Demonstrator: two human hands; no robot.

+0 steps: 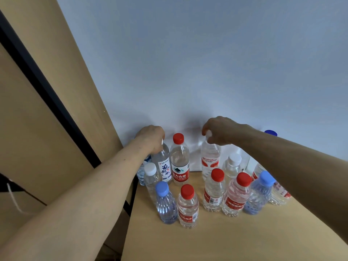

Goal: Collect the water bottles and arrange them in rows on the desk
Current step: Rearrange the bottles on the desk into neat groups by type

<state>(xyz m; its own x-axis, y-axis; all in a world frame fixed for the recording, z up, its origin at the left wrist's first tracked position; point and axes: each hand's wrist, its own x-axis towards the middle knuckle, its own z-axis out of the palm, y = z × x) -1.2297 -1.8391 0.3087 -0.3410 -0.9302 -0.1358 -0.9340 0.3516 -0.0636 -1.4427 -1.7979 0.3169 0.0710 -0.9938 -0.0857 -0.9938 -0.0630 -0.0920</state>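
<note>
- The tan counter [235, 238] is bare along its near edge; both forearms reach over it toward the wall.
- Nearest stand two small bottles side by side: a blue-capped bottle [165, 203] and, just to its right, a red-capped bottle [188, 206].
- Behind them to the right runs a row close together: a small red-capped bottle with a barcode label [214, 191], a pink-tinted red-capped bottle [236, 195], a tilted blue-capped bottle [259, 194] and a red-labelled bottle [279, 194] partly hidden under the right forearm.
- On the left a white-capped bottle [150, 178] stands between the front pair and the back row; another white-capped bottle [232, 166] stands in the middle right.
- The left hand [151, 137] has its fingers closed over the top of a bottle with a white label and dark characters [164, 164], hiding its cap; a further bottle with blue on it [142, 169] is mostly hidden by the wrist.
- Just right of it stands a tall red-capped bottle with a red and white label [179, 161], untouched.
- The right hand [219, 131] pinches the white cap of a tall bottle with a red and white label [209, 159], fingers closed on it.
- Against the pale wall [207, 63] a dark blue cap [270, 132] shows above the right forearm.
- Wooden panels [47, 91] rise at the left.
</note>
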